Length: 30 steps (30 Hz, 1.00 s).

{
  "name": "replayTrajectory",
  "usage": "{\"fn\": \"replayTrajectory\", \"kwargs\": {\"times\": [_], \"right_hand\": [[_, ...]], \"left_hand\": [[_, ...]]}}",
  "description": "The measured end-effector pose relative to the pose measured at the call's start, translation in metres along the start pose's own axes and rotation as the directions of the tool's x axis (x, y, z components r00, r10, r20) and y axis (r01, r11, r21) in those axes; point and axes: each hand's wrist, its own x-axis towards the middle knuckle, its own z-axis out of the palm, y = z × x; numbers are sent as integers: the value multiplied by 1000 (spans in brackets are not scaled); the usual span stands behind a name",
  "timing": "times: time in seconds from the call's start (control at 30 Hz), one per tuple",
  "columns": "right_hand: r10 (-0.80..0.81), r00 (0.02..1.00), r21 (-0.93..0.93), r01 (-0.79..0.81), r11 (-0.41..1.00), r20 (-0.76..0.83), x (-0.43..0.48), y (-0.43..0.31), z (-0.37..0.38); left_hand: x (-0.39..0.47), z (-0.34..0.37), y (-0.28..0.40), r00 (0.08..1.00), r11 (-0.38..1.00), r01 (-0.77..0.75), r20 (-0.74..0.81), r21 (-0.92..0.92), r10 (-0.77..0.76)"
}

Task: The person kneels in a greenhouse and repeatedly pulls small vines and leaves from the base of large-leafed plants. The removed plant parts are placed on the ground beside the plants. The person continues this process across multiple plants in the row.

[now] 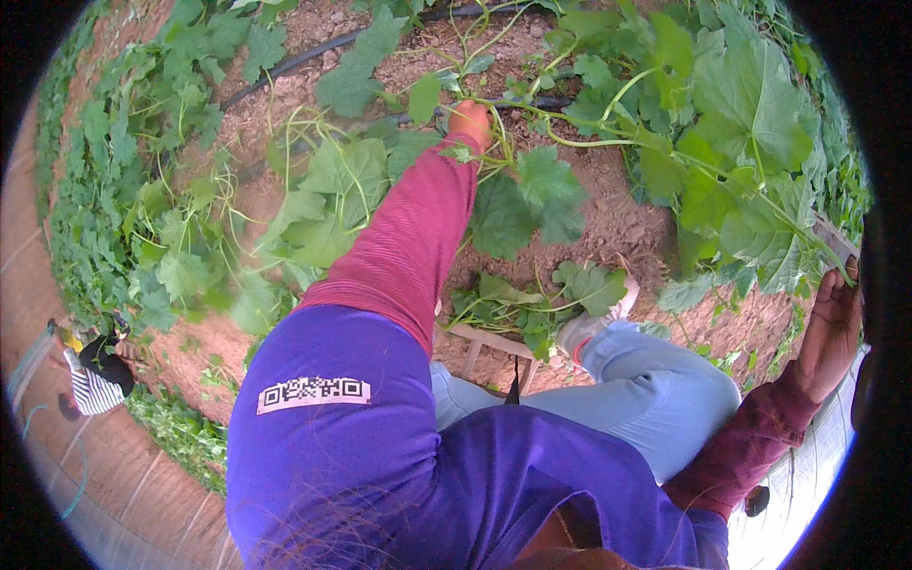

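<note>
My left arm stretches forward over the bed, and my left hand (470, 122) is curled in among the vine stems close to a black drip line (545, 102). Its fingertips are hidden, so a hold on a stem cannot be made out. A long green leafy vine (702, 167) runs from near that hand toward the right rim. There, the stem's end lies at the fingertips of my right hand (832, 320), which appears to pinch it. Broad lobed leaves (755, 114) hang along this vine. Under my left forearm, more leaves (506, 214) spread on the soil.
Red-brown soil (605, 189) shows between the plants. Below me stands a low wooden stool or frame (491, 340), beside my shoe (581, 333) and bent knee. Dense vines (107, 178) cover the left side. Another person (96, 381) is at the far left, near a pale walkway (135, 470).
</note>
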Motion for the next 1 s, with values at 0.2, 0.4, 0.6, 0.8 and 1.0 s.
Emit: {"fn": "replayTrajectory", "kwargs": {"times": [0.2, 0.4, 0.6, 0.8, 1.0], "right_hand": [[-43, 997, -136, 33, 990, -65, -17, 8, 38], [-122, 990, -544, 142, 827, 73, -14, 23, 45], [-109, 977, -522, 191, 831, 184, -15, 31, 36], [-17, 976, -32, 24, 999, 216, -27, 22, 53], [-45, 959, -32, 56, 998, 279, -46, 24, 75]], "left_hand": [[1, -2, 5, 853, 942, -240, -412, 233, 319], [-127, -11, 157, 604, 628, -715, -181, 308, 776], [-301, -115, 313, -135, -592, -260, 578, 763, 805], [-468, -346, 276, 256, 131, -410, -24, 903, 966], [-581, -547, 45, 611, -7, 618, -475, 787, 633]]}}
